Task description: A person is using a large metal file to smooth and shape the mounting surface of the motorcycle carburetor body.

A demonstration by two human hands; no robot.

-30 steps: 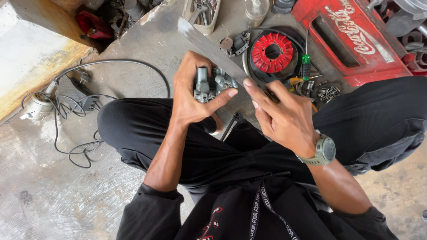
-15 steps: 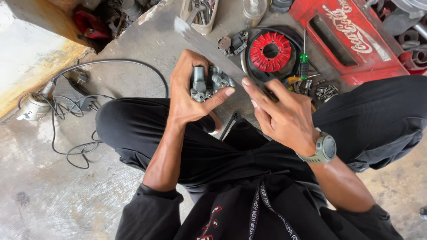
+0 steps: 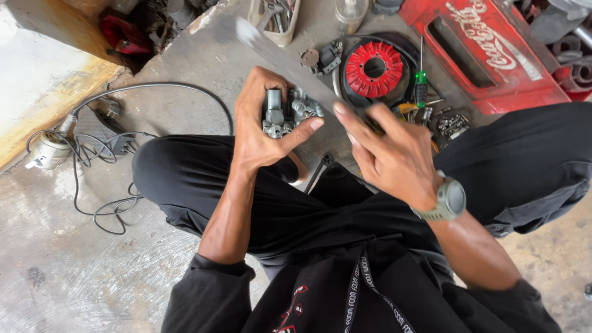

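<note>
A person sits on the grey concrete floor point(image 3: 74, 271) with legs crossed, in black trousers point(image 3: 203, 185) and a black top with a black strap point(image 3: 364, 290) hanging from the neck. On the right wrist sits a grey-green round watch point(image 3: 449, 200).

The left hand point(image 3: 262, 126) is just above the knees. Its fingers are curled tight around a small grey metal engine part with bumps and little tubes point(image 3: 287, 111), and the thumb lies across the front of it. The part is held up in the air between the two hands, over the lap.

The right hand point(image 3: 391, 151) is just beside it. Its fingers are closed around the end of a long flat grey metal file point(image 3: 280, 58), and the first finger is stretched out along it. The file slants up and away to the left, passing right behind the metal part. It looks blurry.

On the floor to the left lies a black cable in loops point(image 3: 108, 185) with a small round silver thing point(image 3: 46, 151) at its end.

Farther off, past the hands, lies a round red wheel with ribs in a black ring point(image 3: 373, 68). Next to it is a screwdriver with a green handle point(image 3: 420, 80) and a little heap of small screws and bits point(image 3: 453, 123). Beyond them is a red plastic crate point(image 3: 487, 55) and a pale tub with tools inside point(image 3: 274, 15).
</note>
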